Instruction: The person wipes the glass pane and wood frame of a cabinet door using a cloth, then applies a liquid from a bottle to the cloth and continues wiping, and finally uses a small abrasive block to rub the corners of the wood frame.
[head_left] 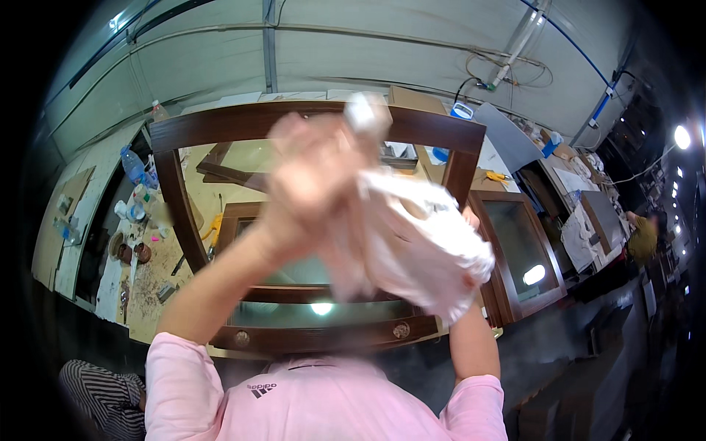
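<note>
A dark brown wooden frame (323,121) stands raised in front of me, with open space inside it. My left hand (316,173), smeared by motion, is lifted in front of its upper rail. A white cloth (426,239) trails from this closed hand toward the right. At the fingers is a blurred white end (366,116), perhaps part of the same cloth. My right hand (471,217) is at the frame's right upright, its fingertips curled on the wood. The cloth hides most of that hand.
Glazed brown panels lie under and beside the frame, one (518,253) at the right. On the bench's left are a yellow-handled tool (214,229), brown jars (142,252) and a plastic bottle (132,165). Someone in striped trousers (103,400) is at lower left; another person (643,239) is far right.
</note>
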